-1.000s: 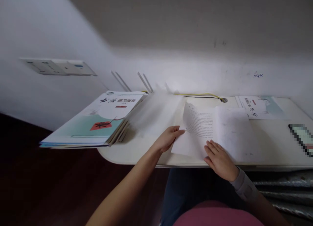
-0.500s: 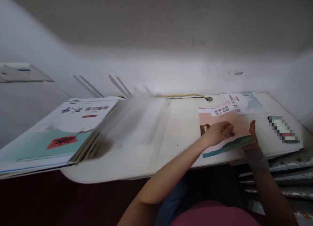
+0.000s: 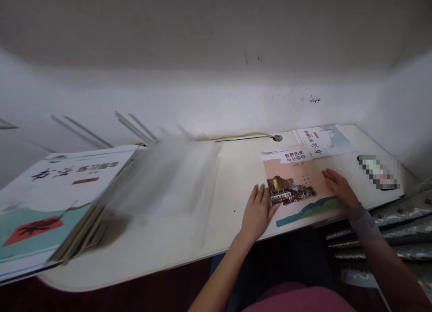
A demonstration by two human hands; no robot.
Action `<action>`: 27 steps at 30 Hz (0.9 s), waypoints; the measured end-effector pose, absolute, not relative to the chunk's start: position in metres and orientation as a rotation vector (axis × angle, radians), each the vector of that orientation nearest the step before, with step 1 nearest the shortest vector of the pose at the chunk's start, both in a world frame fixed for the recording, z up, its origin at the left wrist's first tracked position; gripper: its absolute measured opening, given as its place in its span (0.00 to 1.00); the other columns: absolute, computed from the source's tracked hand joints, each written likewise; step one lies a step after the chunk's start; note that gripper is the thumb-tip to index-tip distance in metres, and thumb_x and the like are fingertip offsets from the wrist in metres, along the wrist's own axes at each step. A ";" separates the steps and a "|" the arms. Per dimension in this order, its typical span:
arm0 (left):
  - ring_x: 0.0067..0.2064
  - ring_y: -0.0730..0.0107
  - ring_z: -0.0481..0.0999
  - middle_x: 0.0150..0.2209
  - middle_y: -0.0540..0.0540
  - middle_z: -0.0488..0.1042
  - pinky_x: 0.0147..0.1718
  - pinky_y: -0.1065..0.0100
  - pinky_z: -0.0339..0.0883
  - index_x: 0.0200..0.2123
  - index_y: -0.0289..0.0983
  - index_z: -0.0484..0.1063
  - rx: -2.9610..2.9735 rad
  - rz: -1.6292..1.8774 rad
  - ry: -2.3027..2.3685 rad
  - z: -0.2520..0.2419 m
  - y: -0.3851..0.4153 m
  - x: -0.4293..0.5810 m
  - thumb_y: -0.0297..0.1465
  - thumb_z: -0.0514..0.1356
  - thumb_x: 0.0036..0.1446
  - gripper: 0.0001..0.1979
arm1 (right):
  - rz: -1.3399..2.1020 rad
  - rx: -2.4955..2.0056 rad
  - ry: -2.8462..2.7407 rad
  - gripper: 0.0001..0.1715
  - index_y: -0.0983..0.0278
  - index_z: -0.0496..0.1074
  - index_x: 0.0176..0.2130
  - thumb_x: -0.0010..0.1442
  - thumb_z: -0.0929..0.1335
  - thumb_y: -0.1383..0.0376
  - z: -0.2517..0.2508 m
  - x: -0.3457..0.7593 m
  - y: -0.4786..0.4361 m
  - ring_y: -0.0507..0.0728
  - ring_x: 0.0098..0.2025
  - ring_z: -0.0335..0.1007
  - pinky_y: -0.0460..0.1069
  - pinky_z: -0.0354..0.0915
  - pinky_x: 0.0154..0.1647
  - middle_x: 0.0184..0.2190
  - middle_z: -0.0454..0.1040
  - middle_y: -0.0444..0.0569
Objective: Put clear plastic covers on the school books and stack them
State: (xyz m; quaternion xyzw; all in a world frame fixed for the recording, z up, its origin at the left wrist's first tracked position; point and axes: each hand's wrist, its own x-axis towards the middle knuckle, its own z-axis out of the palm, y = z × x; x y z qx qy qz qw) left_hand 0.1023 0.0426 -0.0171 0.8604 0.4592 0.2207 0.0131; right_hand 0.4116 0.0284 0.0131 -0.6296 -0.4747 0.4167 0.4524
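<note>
A pink booklet with a castle picture and a green band lies on the white table in front of me. My left hand rests at its left edge, fingers stretched out and thumb over the cover. At the right edge is my right hand, its fingers extended along the side. The booklet lies between the two hands, gripped by neither. Just behind it, a white and teal calligraphy booklet lies flat, partly overlapped by the pink one.
A thick stack of calligraphy booklets stands at the left. Beside it is a blurred translucent sheet or bag. A pixelated phone-like object lies at the right. A yellow cable runs along the wall into a table hole.
My left hand has moved off the cover to the booklet's left edge, uncovering the castle picture. My right hand now lies along the right edge. The view has shifted to the right.
</note>
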 end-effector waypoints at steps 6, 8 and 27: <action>0.61 0.47 0.58 0.57 0.29 0.64 0.57 0.51 0.57 0.54 0.24 0.65 2.759 0.659 1.468 -0.014 0.042 0.106 0.48 0.48 0.60 0.33 | 0.421 -1.806 -1.533 0.34 0.67 0.67 0.53 0.57 0.60 0.47 -0.005 0.420 0.031 0.64 0.61 0.55 0.62 0.50 0.63 0.58 0.63 0.60; 0.61 0.47 0.59 0.57 0.29 0.64 0.57 0.51 0.58 0.53 0.24 0.65 2.772 0.651 1.475 -0.014 0.042 0.105 0.48 0.48 0.60 0.33 | 0.373 -1.824 -1.605 0.34 0.66 0.69 0.52 0.58 0.59 0.45 -0.010 0.418 0.032 0.65 0.63 0.52 0.63 0.49 0.63 0.59 0.61 0.59; 0.62 0.47 0.57 0.58 0.28 0.61 0.57 0.52 0.57 0.55 0.24 0.64 2.715 0.525 1.405 -0.002 0.039 0.105 0.47 0.49 0.59 0.33 | 0.572 -1.509 -2.138 0.29 0.57 0.56 0.62 0.65 0.55 0.53 0.045 0.380 0.028 0.60 0.67 0.37 0.63 0.43 0.64 0.65 0.52 0.48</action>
